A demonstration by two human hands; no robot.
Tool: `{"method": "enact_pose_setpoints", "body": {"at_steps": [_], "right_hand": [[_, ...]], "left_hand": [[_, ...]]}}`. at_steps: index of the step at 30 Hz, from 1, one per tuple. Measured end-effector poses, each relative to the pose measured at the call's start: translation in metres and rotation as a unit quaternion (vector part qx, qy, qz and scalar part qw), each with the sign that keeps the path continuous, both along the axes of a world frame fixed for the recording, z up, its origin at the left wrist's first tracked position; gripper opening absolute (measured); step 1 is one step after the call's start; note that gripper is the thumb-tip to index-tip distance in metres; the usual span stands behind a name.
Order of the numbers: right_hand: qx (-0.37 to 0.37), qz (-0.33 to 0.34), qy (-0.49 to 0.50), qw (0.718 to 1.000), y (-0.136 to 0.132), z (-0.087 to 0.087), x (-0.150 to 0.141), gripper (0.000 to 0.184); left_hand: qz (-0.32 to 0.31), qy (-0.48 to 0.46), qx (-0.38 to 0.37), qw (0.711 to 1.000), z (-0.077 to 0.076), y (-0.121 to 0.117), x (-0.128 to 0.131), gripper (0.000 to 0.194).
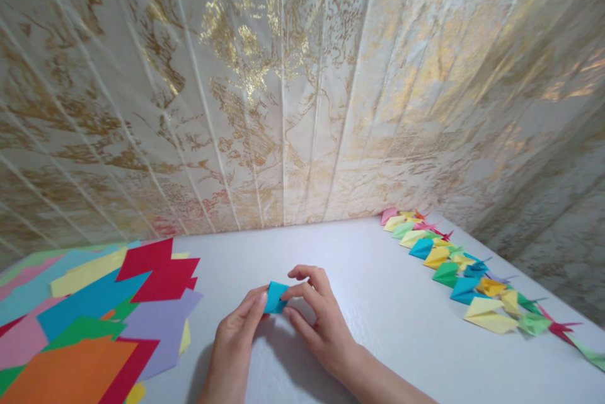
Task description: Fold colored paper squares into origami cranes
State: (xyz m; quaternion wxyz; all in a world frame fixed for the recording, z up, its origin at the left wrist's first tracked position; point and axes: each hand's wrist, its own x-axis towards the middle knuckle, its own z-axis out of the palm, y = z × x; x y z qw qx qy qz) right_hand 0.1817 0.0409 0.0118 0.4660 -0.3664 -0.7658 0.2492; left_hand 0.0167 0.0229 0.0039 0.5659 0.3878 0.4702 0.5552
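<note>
Pinching one blue paper (275, 298) above the desk (350, 265), the left hand (240, 327) grips its edge; the right hand (316, 316), fingers curved and parted, touches its other side.

Soft, fairly even light cast a blurry shadow beside the left hand (236, 334) and a faint sheen on the bench (397, 347) (the gold-patterned drape (250, 45) glinted brighter), while the outer edges looked stretched and smeary.

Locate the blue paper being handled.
Low in the head view, just left of centre, the blue paper is held in the left hand, with the right hand at its right edge.
</note>
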Motion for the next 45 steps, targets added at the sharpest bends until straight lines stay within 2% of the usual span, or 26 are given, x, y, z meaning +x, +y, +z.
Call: {"method": "enact_pose_setpoints", "body": {"at_steps": [6,13,20,30,35,41,45], "right_hand": [[-0.027,0.032,0.006,0.999,-0.002,0.003,-0.002,0.019],[-0.101,-0.03,0.074,0.992,0.0,-0.003,-0.007,0.006],[-0.159,-0.025,0.108,0.981,-0.001,0.003,-0.01,0.01],[-0.151,-0.044,0.112,0.981,-0.003,0.004,-0.012,0.011],[-0.147,-0.045,0.136,0.979,-0.003,0.004,-0.012,0.01],[-0.137,-0.018,0.173,0.975,-0.001,0.003,-0.011,0.005],[-0.125,-0.021,0.168,0.977,0.0,0.001,-0.01,0.009]], "left_hand": [[-0.019,0.034,0.02,0.999,0.003,0.0,0.001,0.045],[0.004,0.079,0.034,0.996,0.008,0.0,0.004,0.042],[0.004,0.086,0.031,0.996,0.007,-0.002,0.004,0.041],[0.029,0.072,0.026,0.997,0.001,-0.002,0.002,0.04],[-0.008,0.033,0.034,0.999,0.005,-0.003,0.006,0.042],[-0.024,0.005,-0.021,0.999,0.005,-0.008,0.008,0.049],[-0.039,0.0,-0.032,0.999,0.004,-0.007,0.009,0.051]]}}
